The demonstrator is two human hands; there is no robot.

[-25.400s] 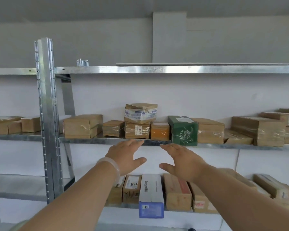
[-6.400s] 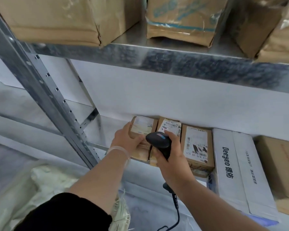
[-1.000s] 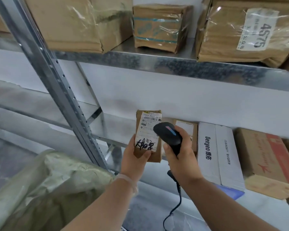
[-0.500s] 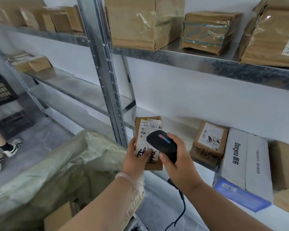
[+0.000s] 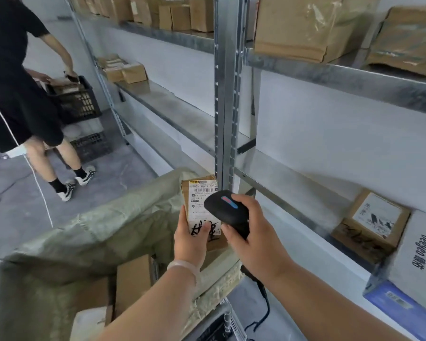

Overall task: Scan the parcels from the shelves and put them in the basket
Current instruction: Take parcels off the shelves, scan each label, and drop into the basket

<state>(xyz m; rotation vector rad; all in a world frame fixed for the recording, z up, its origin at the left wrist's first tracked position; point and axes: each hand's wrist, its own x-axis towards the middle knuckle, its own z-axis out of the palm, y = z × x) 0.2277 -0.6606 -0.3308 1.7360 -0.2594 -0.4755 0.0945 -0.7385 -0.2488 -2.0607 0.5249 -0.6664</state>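
The left hand (image 5: 190,244) still grips the small brown cardboard parcel with a white label (image 5: 202,200), thumb on the handwriting. The right hand (image 5: 256,242) keeps its fingers (image 5: 244,203) curled round the black handheld scanner (image 5: 225,210), just right of the label. Since half a second ago, the parcel has come over the rim of the basket lined with a pale green woven sack (image 5: 84,242). A person in black clothes (image 5: 15,82) now shows fully beside a black plastic crate (image 5: 79,99).

White box (image 5: 421,252): "Deeyeo"; parcel (image 5: 200,205) label approx. "P021 00", rest too small to read.
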